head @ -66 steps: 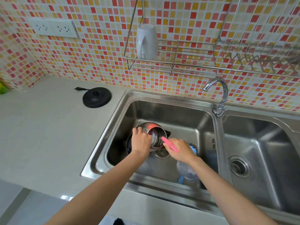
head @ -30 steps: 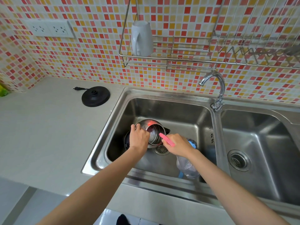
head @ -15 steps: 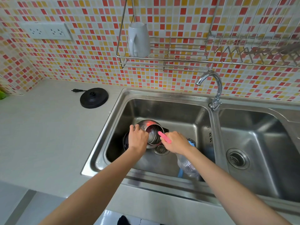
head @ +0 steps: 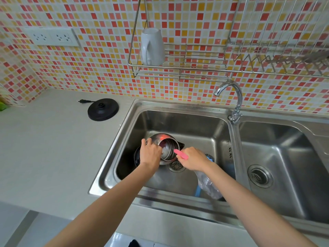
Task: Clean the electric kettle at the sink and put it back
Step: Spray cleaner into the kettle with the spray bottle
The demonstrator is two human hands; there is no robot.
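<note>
— Where is the kettle [head: 167,147]?

— In the left basin of the sink [head: 195,129], tipped on its side. Its long axis runs roughly left to right, with the open mouth facing the right hand [head: 193,158].

— And the grips?

— The left hand [head: 150,155] has its fingers curled over the kettle's near side and steadies it. The right hand is wrapped round a pink brush handle [head: 180,154], whose far end points into the mouth (the head cannot be seen).

— So which hand does the scrubbing?

— Likely the right: the opening lies just left of it, in line with the handle. The black base [head: 103,109] waits on the counter [head: 53,148], left of the sink and nearer the left hand.
</note>
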